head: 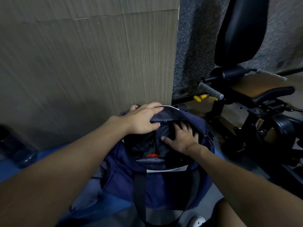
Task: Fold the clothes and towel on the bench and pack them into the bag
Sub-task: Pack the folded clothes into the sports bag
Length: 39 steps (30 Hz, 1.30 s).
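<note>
- Holding of the bag's mouth is done by the left hand (144, 119): its fingers are curled over the far flap (170, 113) of the navy bag (164, 181) with the thumb tucked beneath. The flap is thus pinched and lifted clear of the opening, apparently to give room for packing.
- The right hand (182, 136) is laid inside the opening, fingers straight and spread apart, flat on the dark clothes (144, 145). Nothing is gripped, and the press is judged to be meant to flatten the load.
- The clothes are found inside the bag, filling its middle. A patch of orange fabric (153, 155) is seen beneath them at the near side. Whether the towel is among them cannot be told.
- The bag is set on a blue surface (7, 171), against a wood-grain wall panel (98, 63). A gym bench (262, 90) is seen to the right, well apart.
- No brand, label or writing can be read. A white strip (167, 169) is seen on the bag's near rim, but no lettering is made out on it.
</note>
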Each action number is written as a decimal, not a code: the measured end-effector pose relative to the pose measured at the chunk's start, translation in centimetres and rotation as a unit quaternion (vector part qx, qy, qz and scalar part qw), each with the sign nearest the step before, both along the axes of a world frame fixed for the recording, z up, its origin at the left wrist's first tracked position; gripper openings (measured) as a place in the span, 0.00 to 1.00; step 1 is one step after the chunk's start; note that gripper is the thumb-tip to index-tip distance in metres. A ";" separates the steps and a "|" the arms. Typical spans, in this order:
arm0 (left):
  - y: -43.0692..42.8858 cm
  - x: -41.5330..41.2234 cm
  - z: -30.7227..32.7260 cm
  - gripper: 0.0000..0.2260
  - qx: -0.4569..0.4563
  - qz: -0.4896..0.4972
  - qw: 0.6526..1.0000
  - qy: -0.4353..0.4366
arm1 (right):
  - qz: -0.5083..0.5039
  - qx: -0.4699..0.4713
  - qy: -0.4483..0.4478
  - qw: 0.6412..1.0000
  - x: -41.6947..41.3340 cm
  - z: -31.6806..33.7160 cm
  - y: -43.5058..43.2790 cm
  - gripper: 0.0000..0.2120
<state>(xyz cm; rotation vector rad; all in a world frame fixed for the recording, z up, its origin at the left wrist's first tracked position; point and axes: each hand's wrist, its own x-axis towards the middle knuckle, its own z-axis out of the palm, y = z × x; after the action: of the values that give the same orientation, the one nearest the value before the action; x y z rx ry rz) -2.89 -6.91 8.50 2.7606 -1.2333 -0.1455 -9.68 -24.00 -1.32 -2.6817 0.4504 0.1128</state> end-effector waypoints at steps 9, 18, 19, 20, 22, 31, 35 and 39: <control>9.5 -4.7 0.0 0.25 -0.102 0.093 0.990 0.026 | 0.074 0.014 -0.099 0.992 -4.1 4.0 6.4 0.17; 23.9 -8.7 -5.3 0.13 -0.218 0.278 0.932 0.077 | 0.202 0.237 -0.100 0.945 -5.8 4.1 21.0 0.05; 25.1 -9.1 -6.2 0.12 -0.226 0.294 0.925 0.080 | 0.205 0.245 -0.075 0.945 -6.0 3.4 22.5 0.07; 26.1 -9.5 -7.1 0.13 -0.229 0.306 0.920 0.088 | 0.207 0.246 -0.048 0.946 -6.1 2.6 23.7 0.10; 27.6 -10.3 -9.1 0.15 -0.219 0.320 0.915 0.114 | 0.195 0.233 0.007 0.953 -6.5 1.2 25.5 0.15; 28.4 -12.2 -13.4 0.10 -0.191 0.250 0.947 0.058 | 0.076 0.224 -0.020 0.971 -7.4 -3.2 29.5 0.15; 28.3 -12.2 -14.0 0.07 -0.190 0.249 0.946 0.080 | 0.043 0.232 -0.030 0.971 -7.2 -4.3 30.0 0.11; 27.8 -12.3 -13.6 0.10 -0.231 0.283 0.925 0.107 | 0.010 0.285 -0.041 0.958 -7.2 -4.6 29.9 0.11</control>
<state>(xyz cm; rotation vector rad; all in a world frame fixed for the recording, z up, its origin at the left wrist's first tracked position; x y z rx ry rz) -15.15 20.87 -5.13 2.4669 -0.3251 -0.0823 -16.87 5.86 -5.95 -2.1142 0.3053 0.1152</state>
